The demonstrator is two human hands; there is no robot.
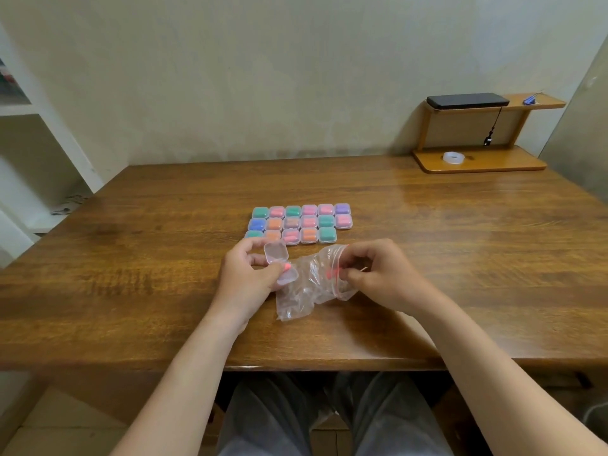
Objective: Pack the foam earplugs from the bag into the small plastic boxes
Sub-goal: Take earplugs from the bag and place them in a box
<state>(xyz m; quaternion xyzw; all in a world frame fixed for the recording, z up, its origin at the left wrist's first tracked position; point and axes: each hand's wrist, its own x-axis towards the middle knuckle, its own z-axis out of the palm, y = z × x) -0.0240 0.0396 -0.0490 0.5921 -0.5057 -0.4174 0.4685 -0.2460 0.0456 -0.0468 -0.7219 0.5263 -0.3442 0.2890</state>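
My left hand (245, 274) holds a small clear plastic box (278, 258) with its lid hinged open, and a pink-orange earplug (287, 266) shows at my thumb tip. My right hand (375, 274) pinches a red-orange earplug (333, 270) at the mouth of the crumpled clear zip bag (306, 287), which lies on the table between my hands. Behind them several closed small boxes (301, 223) with coloured earplugs inside stand in three rows.
The wooden table (460, 258) stretches wide on both sides. At the back right stands a small wooden shelf (477, 159) with a tape roll (452, 157) and a black phone (467, 101). White shelving (26, 159) stands at the left.
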